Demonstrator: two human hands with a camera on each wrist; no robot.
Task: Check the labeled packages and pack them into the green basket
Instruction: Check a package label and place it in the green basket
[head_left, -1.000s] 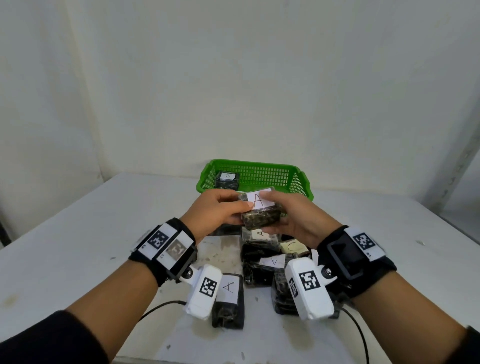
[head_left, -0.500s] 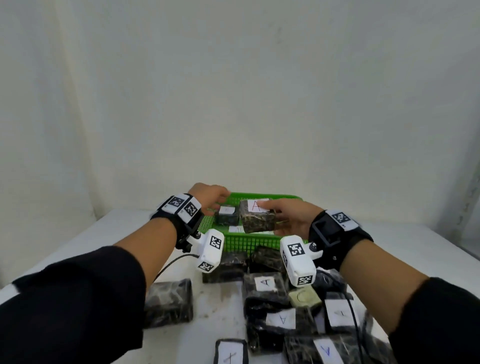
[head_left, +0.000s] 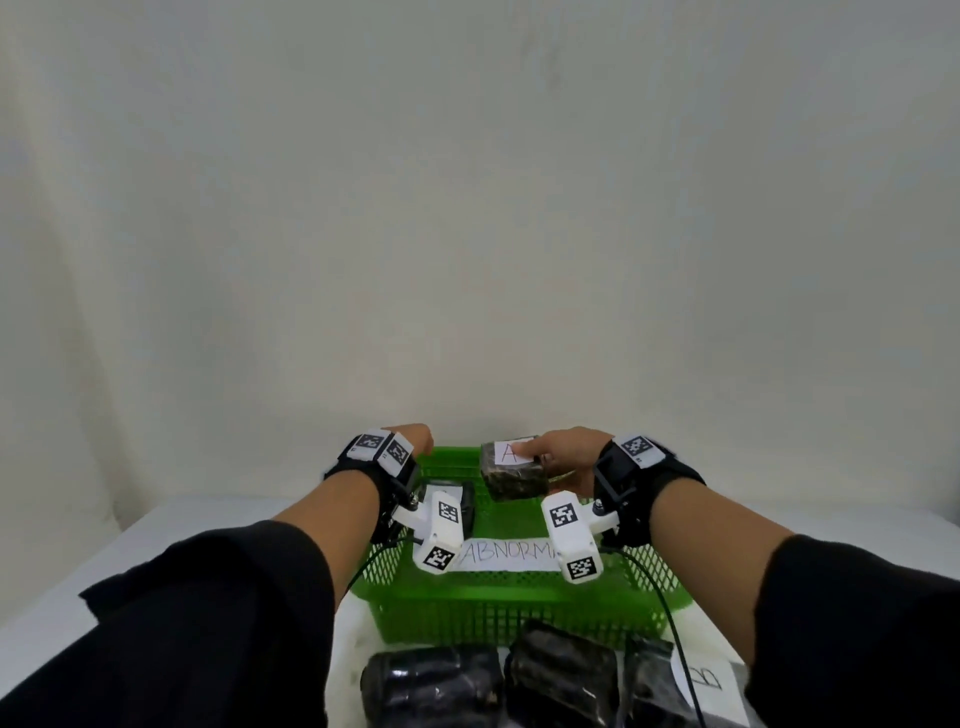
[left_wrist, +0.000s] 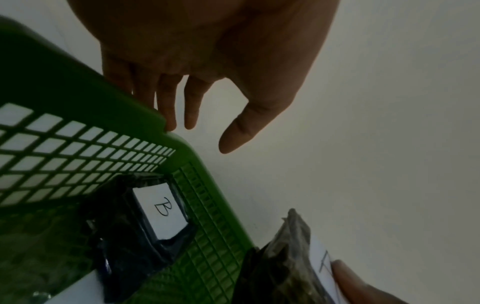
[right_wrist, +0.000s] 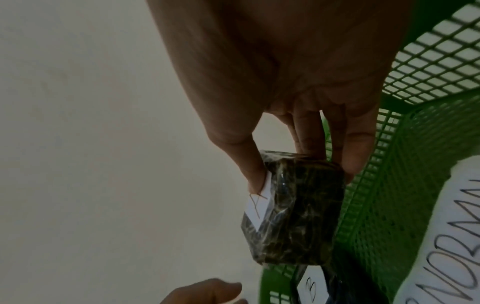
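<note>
The green basket (head_left: 519, 603) stands on the white table straight ahead. My right hand (head_left: 543, 451) pinches a dark wrapped package with a white "A" label (head_left: 511, 470) and holds it above the basket's far middle. The right wrist view shows thumb on the label and fingers behind the package (right_wrist: 293, 209). My left hand (left_wrist: 202, 133) hangs relaxed at the basket's far left corner, holding nothing, fingertips (left_wrist: 170, 123) at the rim (left_wrist: 145, 115). A package labelled "B" (left_wrist: 145, 226) lies inside the basket below it.
A paper strip reading "ABNORM.." (head_left: 506, 553) lies on the basket floor. Several dark packages (head_left: 519, 680) sit on the table in front of the basket, one with a "B" label (head_left: 706, 680). A bare wall rises close behind.
My left hand has let go of the "A" package and moved to the basket's far left corner. My right hand has carried the package forward over the basket.
</note>
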